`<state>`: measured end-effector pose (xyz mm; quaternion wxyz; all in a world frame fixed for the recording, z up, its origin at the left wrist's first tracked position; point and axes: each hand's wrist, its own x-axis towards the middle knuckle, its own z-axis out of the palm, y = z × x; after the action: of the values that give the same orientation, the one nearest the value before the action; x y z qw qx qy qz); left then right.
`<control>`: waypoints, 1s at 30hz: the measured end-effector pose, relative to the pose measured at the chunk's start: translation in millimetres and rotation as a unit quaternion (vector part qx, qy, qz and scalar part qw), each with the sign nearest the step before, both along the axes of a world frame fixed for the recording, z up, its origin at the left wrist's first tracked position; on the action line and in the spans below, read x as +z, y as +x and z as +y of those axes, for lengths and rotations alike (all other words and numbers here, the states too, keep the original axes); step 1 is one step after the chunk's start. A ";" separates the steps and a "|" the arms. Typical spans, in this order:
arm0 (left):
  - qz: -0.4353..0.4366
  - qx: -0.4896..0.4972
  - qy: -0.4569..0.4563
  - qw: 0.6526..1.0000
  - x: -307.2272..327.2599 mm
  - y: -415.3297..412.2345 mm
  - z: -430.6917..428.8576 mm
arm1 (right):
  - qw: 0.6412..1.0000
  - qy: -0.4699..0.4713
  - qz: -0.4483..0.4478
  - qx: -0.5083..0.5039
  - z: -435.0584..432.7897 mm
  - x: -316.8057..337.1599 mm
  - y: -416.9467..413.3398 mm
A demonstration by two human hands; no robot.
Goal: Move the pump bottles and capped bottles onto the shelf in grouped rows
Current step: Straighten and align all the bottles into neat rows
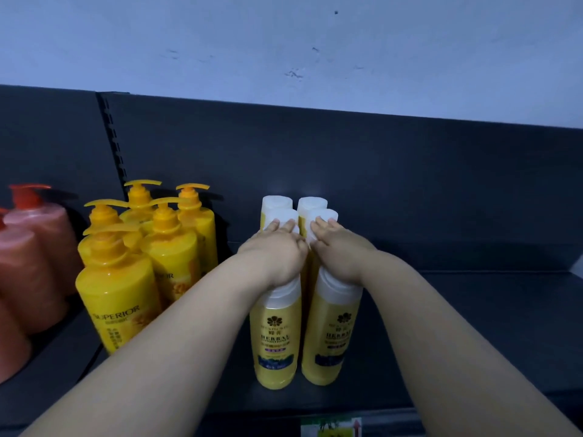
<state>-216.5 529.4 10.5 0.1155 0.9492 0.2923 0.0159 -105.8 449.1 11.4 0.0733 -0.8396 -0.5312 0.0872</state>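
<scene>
Fingers, left hand (277,247): laid flat and together over the white cap of a yellow capped bottle (281,219) in the second rank of the left column; they press on it and do not close round it.
Fingers, right hand (339,244): likewise extended, resting on the cap of the matching bottle (325,217) in the right column; nothing is gripped.
Red-orange pump bottles (34,247): far left of the dark shelf (473,326), partly out of view.
Yellow pump bottles with orange dispensers (123,285): a tight cluster left of centre, upright, pump heads turned various ways.
Yellow capped bottles, front pair (277,339): upright near the shelf's front lip, side by side, labels facing outward; each forearm passes over its cap.
Rear pair of capped bottles (310,204): just behind the pressed ones, close to the back panel.
Step in hand (judged): squaring the two columns of capped bottles.
Good practice: push both columns evenly and low enough not to tip them; keep the caps touching in line; leave a gap from the pump cluster so groups read separately.
</scene>
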 end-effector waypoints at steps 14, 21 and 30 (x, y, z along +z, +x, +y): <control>-0.042 0.007 -0.013 0.999 -6.4 8.9 0.2 | 1.000 0.018 0.013 -0.011 3.1 -6.2 8.8; -0.054 0.002 0.036 0.998 -10.5 5.0 0.9 | 0.999 0.029 0.024 -0.016 0.2 -10.7 9.0; -0.027 0.094 -0.028 0.995 7.7 29.9 50.6 | 0.989 0.042 0.107 -0.092 29.0 12.0 33.0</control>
<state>-186.6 580.0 18.2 0.1475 0.9133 0.3771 0.0438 -72.9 478.1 23.4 0.1722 -0.8668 -0.4444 0.1467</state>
